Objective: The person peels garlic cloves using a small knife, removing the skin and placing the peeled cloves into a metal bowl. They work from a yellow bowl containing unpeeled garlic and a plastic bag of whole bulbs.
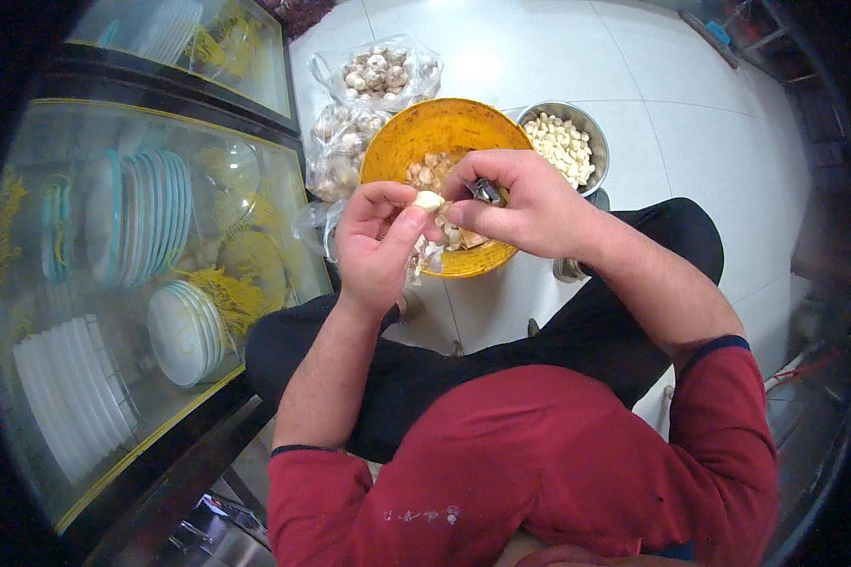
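Observation:
Between the thumb and fingers of my left hand (381,237) is a pale, peeled garlic clove (427,201). My right hand (521,202) grips a small metal tool (486,191), mostly hidden by the fingers; its exact kind cannot be made out. The right thumb and fingertip meet close to the clove's right end. Both hands are above a yellow plastic bucket (425,120), in which lie unpeeled cloves (423,170) and papery skins. More garlic skin (425,259) shows just below my left hand at the bucket's near rim.
Right of the bucket stands a round metal pot (602,145) with peeled garlic cloves (559,145). Clear plastic bags of garlic bulbs (377,73) sit behind and left of it. A glass-fronted cabinet (163,234) with stacked plates (152,212) borders my left side. Pale floor tiles (709,163) extend rightward.

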